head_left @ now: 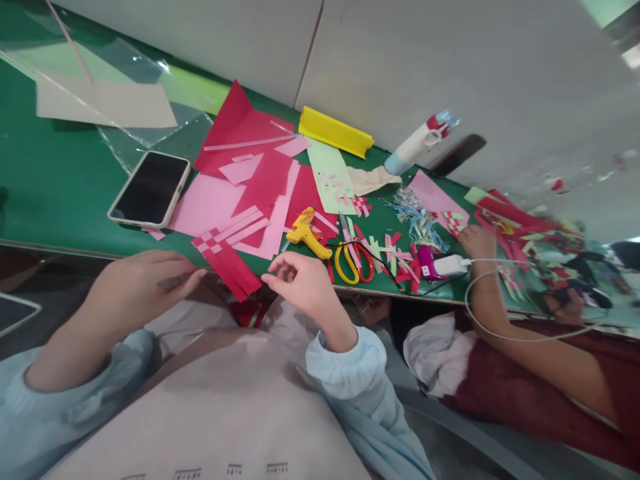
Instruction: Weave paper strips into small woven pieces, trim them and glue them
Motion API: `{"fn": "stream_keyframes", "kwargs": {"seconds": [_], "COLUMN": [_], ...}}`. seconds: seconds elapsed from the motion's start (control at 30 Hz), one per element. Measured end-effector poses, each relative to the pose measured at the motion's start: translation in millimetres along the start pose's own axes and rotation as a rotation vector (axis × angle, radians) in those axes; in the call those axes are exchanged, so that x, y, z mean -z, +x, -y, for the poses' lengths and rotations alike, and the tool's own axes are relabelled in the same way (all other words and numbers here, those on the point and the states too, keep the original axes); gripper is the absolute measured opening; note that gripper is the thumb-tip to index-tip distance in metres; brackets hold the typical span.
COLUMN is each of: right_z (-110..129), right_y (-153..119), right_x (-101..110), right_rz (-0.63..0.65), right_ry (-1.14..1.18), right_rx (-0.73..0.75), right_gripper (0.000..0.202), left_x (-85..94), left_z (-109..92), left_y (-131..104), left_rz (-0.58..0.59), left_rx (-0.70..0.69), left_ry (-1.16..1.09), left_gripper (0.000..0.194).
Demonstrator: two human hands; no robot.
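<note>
On the left of the green table, a phone lies flat. Next, the left hand has its thumb and finger close together. Beside it, the woven paper sticks out past the edge, so a bump could make it fall or let its pink strips slide loose. The right hand is half curled. I can't tell if either hand holds the paper. The glue gun is so near, an elbow could knock it.

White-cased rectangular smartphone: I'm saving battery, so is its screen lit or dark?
Dark: the smartphone lies face up, its screen plain black, showing no icons.
</note>
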State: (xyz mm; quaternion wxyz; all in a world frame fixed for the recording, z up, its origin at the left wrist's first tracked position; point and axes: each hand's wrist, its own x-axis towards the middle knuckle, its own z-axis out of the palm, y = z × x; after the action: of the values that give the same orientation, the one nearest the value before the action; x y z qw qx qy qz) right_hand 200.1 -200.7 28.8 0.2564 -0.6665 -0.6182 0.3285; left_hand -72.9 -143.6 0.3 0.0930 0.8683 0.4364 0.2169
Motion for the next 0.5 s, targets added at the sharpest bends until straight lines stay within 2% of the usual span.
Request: {"fn": "stream_keyframes", "kwargs": {"seconds": [0.1,0.2,0.4,0.5], "right_z": [3.7,6.5,3.4,1.4], "right_y": [7.7,13.5,22.8,26.9], "right_x": [-8.2,-16.7,-35.0,-37.2], "right_rz": [0.009,0.061,0.159,0.174], "right_ry": [-0.075,-0.171,-0.351,-0.399], "right_rx": [0.018,0.046,0.186,0.194], "right_gripper": [0.017,0.013,0.015,0.019], "left_x": [-5.9,-12.3,-23.2,-25.1], "left_z": [7.0,15.6,25.5,25.5], "left_y": [4.3,10.9,16.5,16.3], "left_rz": [-0.041,-0.017,0.093,0.127], "left_rx": [-0.108,-0.198,-0.159,-0.162], "left_ry": [0.166,0.167,0.153,0.158], "left_gripper": [0.027,0.03,0.03,0.032]}}
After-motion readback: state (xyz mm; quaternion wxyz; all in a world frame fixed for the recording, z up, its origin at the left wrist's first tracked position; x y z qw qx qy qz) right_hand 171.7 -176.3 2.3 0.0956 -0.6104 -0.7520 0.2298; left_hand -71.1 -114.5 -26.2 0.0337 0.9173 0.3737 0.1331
